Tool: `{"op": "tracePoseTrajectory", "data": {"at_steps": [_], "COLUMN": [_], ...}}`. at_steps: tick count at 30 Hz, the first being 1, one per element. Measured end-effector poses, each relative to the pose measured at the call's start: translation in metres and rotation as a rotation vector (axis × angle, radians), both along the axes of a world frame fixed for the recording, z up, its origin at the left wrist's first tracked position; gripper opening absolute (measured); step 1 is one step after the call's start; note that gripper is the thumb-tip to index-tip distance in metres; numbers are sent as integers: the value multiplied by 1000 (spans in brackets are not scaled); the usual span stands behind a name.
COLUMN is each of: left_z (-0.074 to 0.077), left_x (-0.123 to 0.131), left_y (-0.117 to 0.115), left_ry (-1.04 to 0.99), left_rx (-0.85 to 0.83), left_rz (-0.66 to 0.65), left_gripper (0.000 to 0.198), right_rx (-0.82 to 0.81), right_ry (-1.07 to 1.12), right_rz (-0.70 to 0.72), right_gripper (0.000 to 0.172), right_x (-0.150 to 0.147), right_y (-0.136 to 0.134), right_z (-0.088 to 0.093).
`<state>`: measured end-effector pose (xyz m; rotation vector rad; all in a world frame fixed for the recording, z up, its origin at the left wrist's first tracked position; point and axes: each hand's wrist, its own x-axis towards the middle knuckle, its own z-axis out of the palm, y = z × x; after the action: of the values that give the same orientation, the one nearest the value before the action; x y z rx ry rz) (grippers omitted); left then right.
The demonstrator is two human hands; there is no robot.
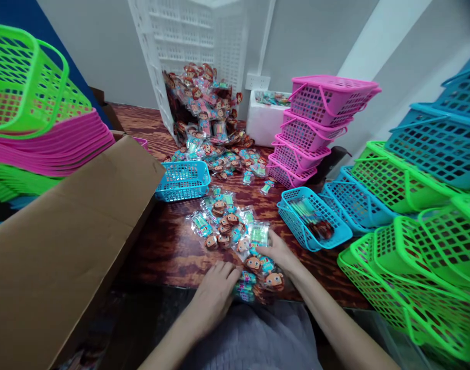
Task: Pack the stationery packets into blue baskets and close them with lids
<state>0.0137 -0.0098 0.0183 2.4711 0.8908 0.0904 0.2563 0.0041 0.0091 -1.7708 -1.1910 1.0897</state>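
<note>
Small clear packets with cartoon-head toys [227,226] lie in a loose heap on the dark wooden table [169,246] in front of me. My left hand [215,290] rests at the table's near edge, fingers curled against a small stack of packets [254,275]. My right hand [279,252] lies on the other side of that stack, fingers closed around the packets. A blue basket [314,218] holding a few packets stands just right of my right hand. Another blue basket [183,180] sits further back to the left.
A large heap of packets [208,113] spills from a white crate [188,41] at the back. Pink baskets [315,123] stack at back right, green baskets [420,277] and blue baskets [439,139] at right. A cardboard box flap [65,236] juts in at left below nested baskets [34,118].
</note>
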Motion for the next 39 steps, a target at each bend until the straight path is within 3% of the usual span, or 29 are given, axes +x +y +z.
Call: {"op": "tracePoseTrajectory", "data": {"at_steps": [4,6,10,15,19,22,30,39], "left_z": [-1,-3,-8,-12,-11,-11,-11,-6], "left_x": [-4,-4,1,3,4,6,8,8], "left_y": [-2,-2,1,6,7,8,9,6], "left_ry": [-64,-124,-244,-280,-241,-232,-227,-243], "left_rx": [19,79,192,90,53,45,35,8], "left_rz": [-4,1,5,-32,-4,-9,13,31], "left_gripper": [55,56,49,52,54,55,53,50], "right_rx": [116,114,151,27,-142,-143,-32,-26], "right_ry": [-624,-865,-891,-845,-849,-840,-602,-344], "right_rz": [396,581,760,755,709,688,663,536], "right_gripper": [42,38,43,34,60,62,35,72], "right_x": [11,6,-19,-16,13,24,16,31], "right_y": [-3,-8,-15,-15,-19,-22,-21,-35], "right_z": [42,54,53,52,54,53,43,30]}}
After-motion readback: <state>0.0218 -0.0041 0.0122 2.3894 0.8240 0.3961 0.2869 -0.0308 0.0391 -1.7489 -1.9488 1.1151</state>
